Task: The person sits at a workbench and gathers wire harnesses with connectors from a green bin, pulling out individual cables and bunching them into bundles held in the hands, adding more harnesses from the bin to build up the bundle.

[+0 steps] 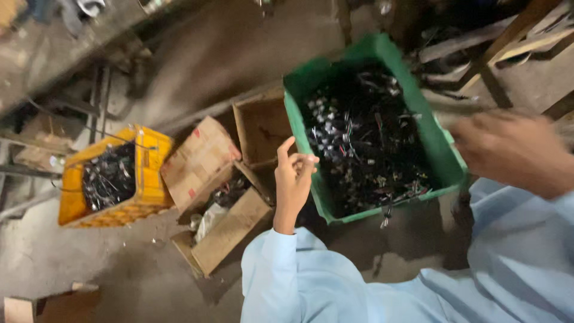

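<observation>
A: Item 1, green crate (449, 157). Loc?
B: On the concrete floor (119, 281), centre-right, just past both hands. Plastic, rigid walls, tilted in view. Filled w/ tangled wire bits and small connectors (365, 143), dark w/ some red and white.
A: Handling?
B: Prob. heavy when this full; walls stiff, so take it by the rim at opposite sides. Contents loose, springy, snaggy: strands will likely come up in clumps, not singly. One piece hangs over the near edge.
A: Hands?
B: Left hand (293, 179) raised just beside the crate's near-left corner, fingers loosely curled, thumb apart, nothing seen in it. Right hand (514, 152) over the right rim, badly blurred; can't tell if it's holding anything. Pale blue sleeves on both.
A: Surrounds?
B: Open cardboard box (230, 230) left of the crate, flaps out, scraps inside. Second brown box (263, 122) behind, touching the crate. Yellow crate (149, 179) further left, well apart, similar wire load. Timber, top right.
</observation>
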Motion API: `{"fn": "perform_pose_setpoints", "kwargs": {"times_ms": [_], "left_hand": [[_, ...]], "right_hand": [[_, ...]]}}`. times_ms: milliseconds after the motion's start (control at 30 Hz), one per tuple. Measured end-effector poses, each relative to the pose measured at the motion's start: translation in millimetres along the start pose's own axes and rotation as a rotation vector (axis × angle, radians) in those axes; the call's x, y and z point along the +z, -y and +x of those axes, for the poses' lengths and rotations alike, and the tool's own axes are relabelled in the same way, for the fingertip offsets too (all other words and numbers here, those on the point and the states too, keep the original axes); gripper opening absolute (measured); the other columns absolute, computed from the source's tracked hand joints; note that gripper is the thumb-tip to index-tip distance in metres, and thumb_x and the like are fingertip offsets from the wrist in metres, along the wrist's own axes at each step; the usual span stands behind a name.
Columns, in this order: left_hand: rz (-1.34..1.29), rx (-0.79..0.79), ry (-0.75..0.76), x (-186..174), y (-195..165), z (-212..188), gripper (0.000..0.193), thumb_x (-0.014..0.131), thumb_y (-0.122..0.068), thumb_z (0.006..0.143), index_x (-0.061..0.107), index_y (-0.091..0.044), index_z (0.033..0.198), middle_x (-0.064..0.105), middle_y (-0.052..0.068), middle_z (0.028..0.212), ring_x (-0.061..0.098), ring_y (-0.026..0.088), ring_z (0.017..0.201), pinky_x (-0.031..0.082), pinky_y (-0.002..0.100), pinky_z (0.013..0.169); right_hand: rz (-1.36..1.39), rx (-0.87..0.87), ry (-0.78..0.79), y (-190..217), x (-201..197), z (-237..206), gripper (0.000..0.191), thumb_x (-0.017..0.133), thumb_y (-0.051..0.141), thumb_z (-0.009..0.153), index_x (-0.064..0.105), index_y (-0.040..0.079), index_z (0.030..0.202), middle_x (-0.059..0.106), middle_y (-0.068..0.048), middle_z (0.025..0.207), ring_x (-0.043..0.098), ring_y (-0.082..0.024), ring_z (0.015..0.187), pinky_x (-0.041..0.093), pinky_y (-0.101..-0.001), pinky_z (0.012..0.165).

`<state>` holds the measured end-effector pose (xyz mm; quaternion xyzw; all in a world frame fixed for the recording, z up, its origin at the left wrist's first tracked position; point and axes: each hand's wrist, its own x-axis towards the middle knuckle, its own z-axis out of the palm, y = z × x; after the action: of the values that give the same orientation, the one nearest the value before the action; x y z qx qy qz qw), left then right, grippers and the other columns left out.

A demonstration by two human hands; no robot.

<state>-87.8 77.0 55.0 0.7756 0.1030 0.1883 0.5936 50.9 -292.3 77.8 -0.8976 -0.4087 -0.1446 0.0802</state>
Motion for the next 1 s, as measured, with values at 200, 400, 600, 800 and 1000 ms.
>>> {"fn": "perform_pose_setpoints", "kwargs": {"times_ms": [200,400,600,800,1000], "left_hand": [[0.338,-0.071,0.085,3,-1,3,0.058,0.068,-0.017,0.098,0.042,0.000,0.147,0.076,0.011,0.085,0.067,0.021,0.069,0.055,0.031,0.066],[0.552,-0.107,0.263,21,5,36,0.056,0.066,-0.024,0.093,0.044,-0.005,0.141,0.078,0.010,0.094,0.073,0.032,0.082,0.056,0.046,0.077],[0.810,-0.093,0.360,26,15,44,0.051,0.066,-0.034,0.092,0.052,-0.005,0.132,0.074,0.019,0.097,0.070,0.039,0.095,0.054,0.053,0.079],[0.809,-0.002,0.586,24,16,24,0.042,0.069,-0.040,0.090,0.058,-0.002,0.103,0.072,0.020,0.096,0.070,0.040,0.094,0.054,0.054,0.078],[0.819,0.033,0.721,28,2,-5,0.042,0.070,-0.039,0.091,0.059,-0.001,0.102,0.071,0.021,0.089,0.070,0.042,0.085,0.055,0.053,0.074]], "right_hand": [[0.029,-0.353,0.703,52,136,22,0.046,0.066,0.016,0.084,0.059,0.025,0.128,0.066,-0.008,0.111,0.069,-0.030,0.103,0.059,-0.0441,0.082],[0.106,-0.565,0.793,88,236,-13,0.038,0.069,0.019,0.080,0.064,0.019,0.118,0.066,-0.010,0.116,0.065,-0.031,0.110,0.056,-0.0479,0.084],[0.144,-0.423,0.899,66,244,35,0.030,0.070,0.016,0.079,0.073,0.020,0.109,0.071,-0.007,0.103,0.070,-0.031,0.099,0.058,-0.0453,0.081],[0.085,-0.284,0.964,36,208,66,0.025,0.068,0.023,0.081,0.075,0.029,0.104,0.075,-0.001,0.104,0.072,-0.025,0.103,0.059,-0.0434,0.083],[0.144,-0.160,1.140,35,228,87,0.025,0.071,0.039,0.088,0.070,0.029,0.111,0.074,-0.003,0.111,0.071,-0.028,0.107,0.057,-0.0460,0.089]]}}
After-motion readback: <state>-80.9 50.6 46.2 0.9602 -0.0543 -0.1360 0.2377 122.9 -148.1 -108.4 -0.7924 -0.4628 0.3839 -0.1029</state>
